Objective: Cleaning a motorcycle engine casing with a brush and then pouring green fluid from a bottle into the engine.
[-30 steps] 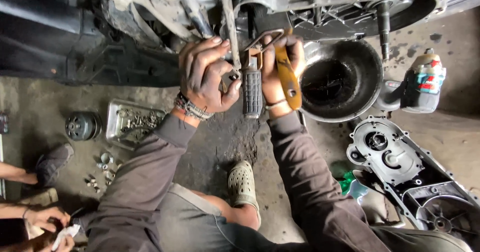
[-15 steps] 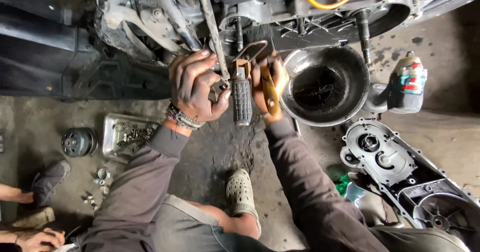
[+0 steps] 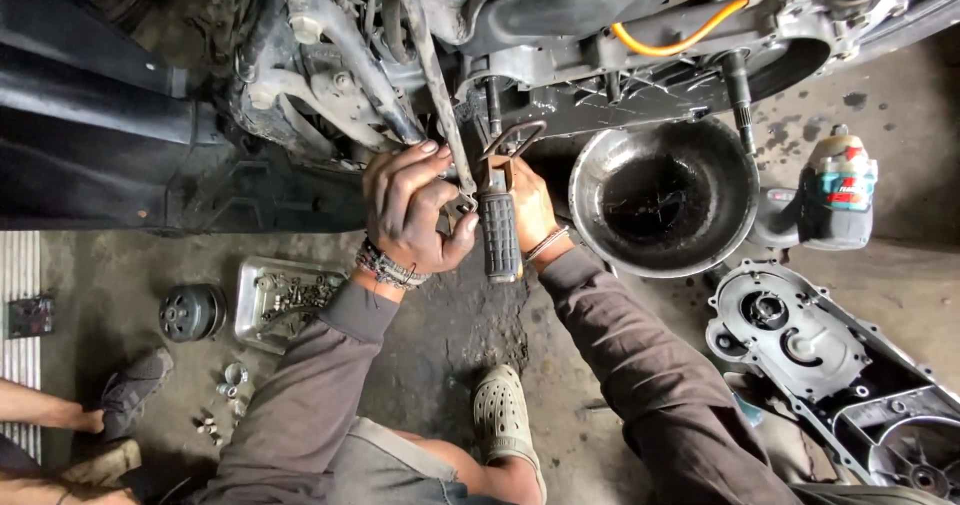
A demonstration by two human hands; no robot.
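My left hand (image 3: 408,213) is closed around the lower end of a thin grey metal rod (image 3: 432,75) that slants down from the underside of a motorbike engine (image 3: 560,55). Right beside it hangs a black ribbed rubber foot peg (image 3: 499,237) with a metal loop (image 3: 514,137) above it. My right hand (image 3: 533,205) sits just behind the peg, gripping a brown-handled tool (image 3: 497,173); most of the tool is hidden. Both hands are dirty with grease, nearly touching each other.
A round metal drain pan (image 3: 600,165) stands right of my hands, a cordless impact wrench (image 3: 838,190) beyond it. An engine cover (image 3: 800,350) lies at lower right. At left lie a tray of bolts (image 3: 250,310), a black pulley (image 3: 190,312) and another person's feet (image 3: 130,390).
The brown tool handle, plainly visible across my right palm before, is now mostly hidden behind the peg. My left hand has kept its place on the rod. The view shifted.
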